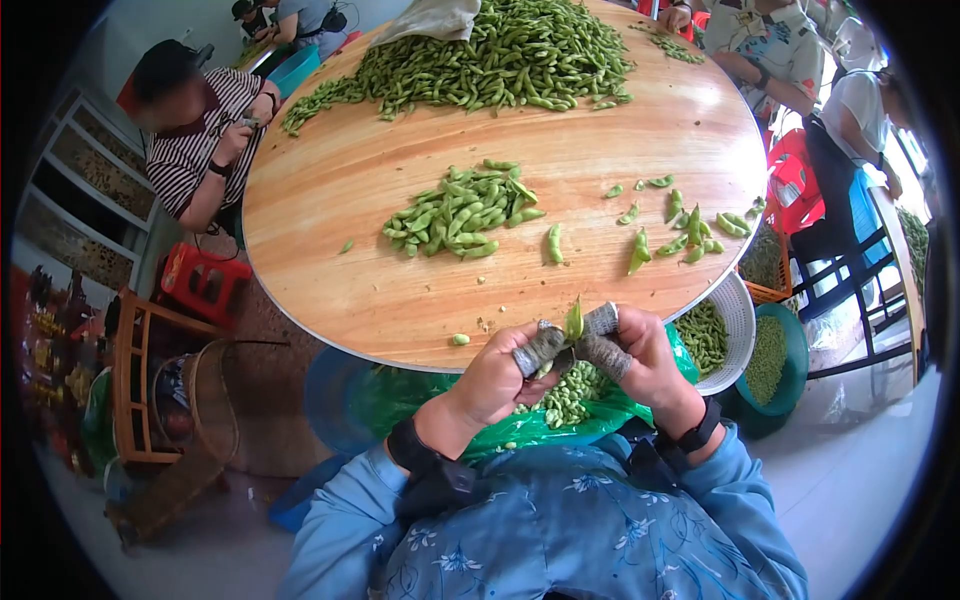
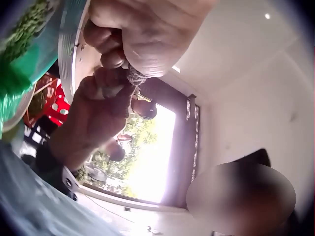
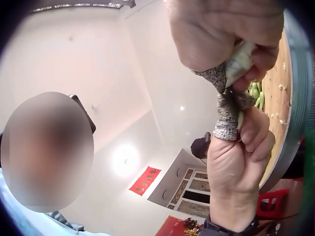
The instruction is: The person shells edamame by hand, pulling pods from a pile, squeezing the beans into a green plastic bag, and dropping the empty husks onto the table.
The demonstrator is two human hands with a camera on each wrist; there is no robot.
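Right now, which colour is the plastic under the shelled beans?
Green plastic, clearest in the head view.

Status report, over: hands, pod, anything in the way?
Left hand and right hand pinching green pod. Shelled beans on green plastic below. Nothing visibly in the way.

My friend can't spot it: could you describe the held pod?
Find the round wooden table's near edge. There, above the green plastic bag, the left hand and right hand meet. The green pod sticks up between them; unlike the loose pods on the table, grey-wrapped fingers hold it.
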